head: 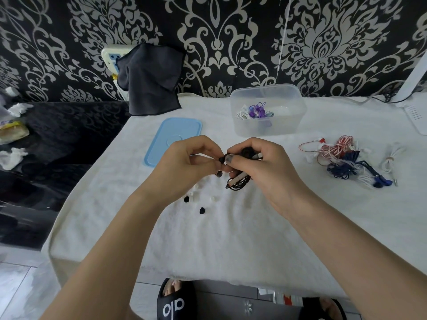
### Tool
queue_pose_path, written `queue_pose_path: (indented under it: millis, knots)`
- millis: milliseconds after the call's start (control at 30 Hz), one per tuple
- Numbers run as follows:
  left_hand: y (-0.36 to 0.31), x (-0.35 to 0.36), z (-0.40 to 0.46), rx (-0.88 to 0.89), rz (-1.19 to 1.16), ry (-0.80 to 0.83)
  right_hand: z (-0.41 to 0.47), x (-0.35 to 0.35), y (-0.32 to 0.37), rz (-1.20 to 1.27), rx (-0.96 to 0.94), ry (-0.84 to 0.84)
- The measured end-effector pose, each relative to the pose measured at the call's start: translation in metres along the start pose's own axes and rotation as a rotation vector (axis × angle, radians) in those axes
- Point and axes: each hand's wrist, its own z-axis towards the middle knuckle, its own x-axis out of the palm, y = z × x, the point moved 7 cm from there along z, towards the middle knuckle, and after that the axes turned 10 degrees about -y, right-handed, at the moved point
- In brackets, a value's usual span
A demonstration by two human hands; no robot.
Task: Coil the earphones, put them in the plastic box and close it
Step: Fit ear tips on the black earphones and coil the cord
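**Two hands close on a black earphone coil above the towel**

Two hands worked one set of black earphones (239, 181) held just above the white towel (231, 239). The right hand (261, 167) had its fingers curled round the bundled cord, loops hanging below the palm with a pale cylindrical piece among them. The left hand (191, 160) pinched a black earbud (221, 160) at the bundle's upper end, thumb and forefinger pressed together on it. A second black bud seemed to dangle just under the left fingers.

To finish the coil well, the person would probably need to keep the right hand firm on the loops while the left tucked the loose end through or around them; slack there would likely let the bundle spring open in the box.

Small loose ear tips (202, 210), black and white, lay on the towel beneath the hands and could be knocked off. The clear plastic box (268, 125) stood beyond the hands, open, with purple and white earphones already inside. Its blue lid (166, 135) lay flat to the left of it. More tangled earphones (342, 158), red-white and dark blue, waited at the right.
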Motion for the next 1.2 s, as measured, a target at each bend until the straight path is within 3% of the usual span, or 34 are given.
queue_pose_path:
  millis: [267, 700, 1200]
  knots:
    - [0.001, 0.001, 0.004, -0.004, -0.017, 0.014, -0.001, -0.001, -0.001, 0.033, 0.003, -0.046]
    - [0.002, -0.005, 0.002, -0.041, -0.113, 0.06, -0.001, 0.005, -0.007, 0.219, 0.173, 0.113]
    - [0.001, -0.008, 0.002, 0.007, -0.185, -0.023, -0.001, 0.002, -0.001, 0.119, -0.03, 0.008]
